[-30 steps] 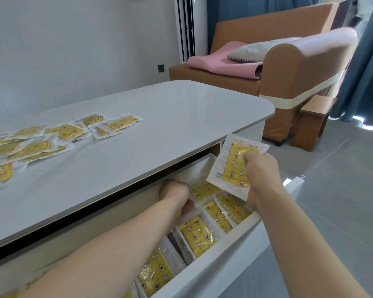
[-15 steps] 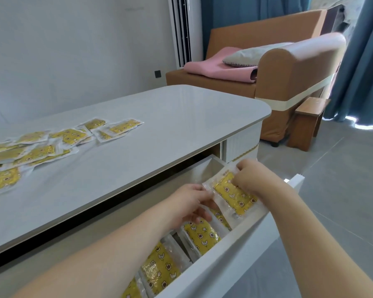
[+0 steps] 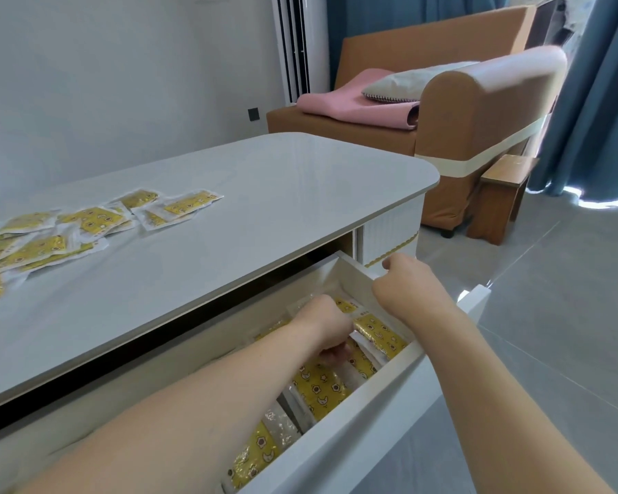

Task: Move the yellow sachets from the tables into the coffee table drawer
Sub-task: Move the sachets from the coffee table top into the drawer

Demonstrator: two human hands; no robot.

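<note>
An orange-brown fabric sofa (image 3: 471, 112) stands far right, its armrest trimmed with a cream band. On its seat lies a folded pink blanket (image 3: 350, 105), and a pale grey cushion (image 3: 407, 83) rests partly on the blanket. A small wooden stool (image 3: 496, 194) sits just beside the sofa's near end. Blue curtains (image 3: 596, 101) hang at the right. A tall white air-conditioner column (image 3: 297, 48) stands against the grey wall (image 3: 122, 73), which carries a black socket (image 3: 253, 114).

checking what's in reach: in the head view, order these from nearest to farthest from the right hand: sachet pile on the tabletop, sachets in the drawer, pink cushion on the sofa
1. Sachets in the drawer, just below and left of the right hand.
2. Sachet pile on the tabletop, far left across the coffee table.
3. Pink cushion, on the sofa beyond the table.
</note>
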